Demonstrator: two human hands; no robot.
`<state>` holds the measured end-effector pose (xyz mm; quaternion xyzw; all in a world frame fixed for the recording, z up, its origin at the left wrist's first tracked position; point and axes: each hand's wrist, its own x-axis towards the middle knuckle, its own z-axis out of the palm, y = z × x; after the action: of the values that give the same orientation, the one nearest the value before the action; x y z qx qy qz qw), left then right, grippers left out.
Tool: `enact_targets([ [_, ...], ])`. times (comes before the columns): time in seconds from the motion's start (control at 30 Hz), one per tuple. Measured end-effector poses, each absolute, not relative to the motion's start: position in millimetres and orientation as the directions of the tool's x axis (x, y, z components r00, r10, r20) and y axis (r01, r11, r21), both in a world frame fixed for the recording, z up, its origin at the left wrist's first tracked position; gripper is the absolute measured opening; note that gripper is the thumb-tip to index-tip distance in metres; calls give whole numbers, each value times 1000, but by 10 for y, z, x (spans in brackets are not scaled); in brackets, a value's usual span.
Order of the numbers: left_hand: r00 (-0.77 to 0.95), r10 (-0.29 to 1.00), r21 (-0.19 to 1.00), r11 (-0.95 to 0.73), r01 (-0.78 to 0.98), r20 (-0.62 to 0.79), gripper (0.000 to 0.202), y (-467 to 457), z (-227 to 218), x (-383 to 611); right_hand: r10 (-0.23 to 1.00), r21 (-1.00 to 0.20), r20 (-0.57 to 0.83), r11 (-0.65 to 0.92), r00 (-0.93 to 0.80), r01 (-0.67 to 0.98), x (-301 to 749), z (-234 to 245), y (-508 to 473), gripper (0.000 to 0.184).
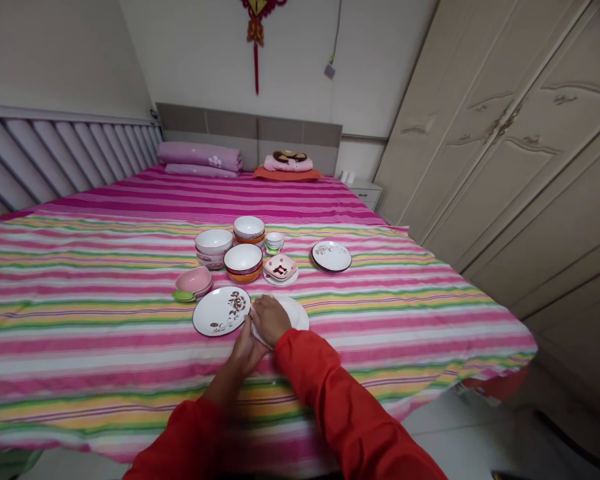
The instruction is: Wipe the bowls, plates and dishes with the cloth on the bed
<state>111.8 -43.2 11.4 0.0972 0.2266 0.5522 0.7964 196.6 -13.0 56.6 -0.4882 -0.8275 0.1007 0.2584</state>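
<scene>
My left hand (249, 348) is curled at the near left edge of a white plate (299, 316), its thumb close to the rim of a flower-patterned plate (220, 308). My right hand (271, 320) crosses over the white plate with fingers bent, meeting the left fingertips. What lies between the right fingers is hidden. Just beyond, a pink square dish (280, 266) with a cartoon print sits on a small white plate (285, 281). Pink bowls (194, 280) with a green leaf-shaped part lie to the left.
Stacked bowls (243, 257), more bowls (214, 241) and a rear stack (249, 227) stand behind. Tiny dishes (275, 240) are piled near them. Flowered plates (331, 256) lie to the right on the striped bedspread (405, 320). A wardrobe (495, 133) borders the right side.
</scene>
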Motion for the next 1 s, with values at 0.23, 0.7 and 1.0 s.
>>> enact_targets([
  [0.23, 262, 889, 461, 425, -779, -376, 56, -492, 174, 1071, 743, -310, 497, 635, -449, 708, 2047, 223, -687, 39],
  [0.7, 351, 902, 504, 432, -748, -252, 60, -470, 180, 1145, 844, -570, 525, 443, -108, 692, 2770, -50, -987, 44],
  [1.0, 324, 901, 469, 429, -772, -290, 56, -477, 229, 1129, 953, -555, 290, 239, -84, 797, 2765, 261, 14, 41],
])
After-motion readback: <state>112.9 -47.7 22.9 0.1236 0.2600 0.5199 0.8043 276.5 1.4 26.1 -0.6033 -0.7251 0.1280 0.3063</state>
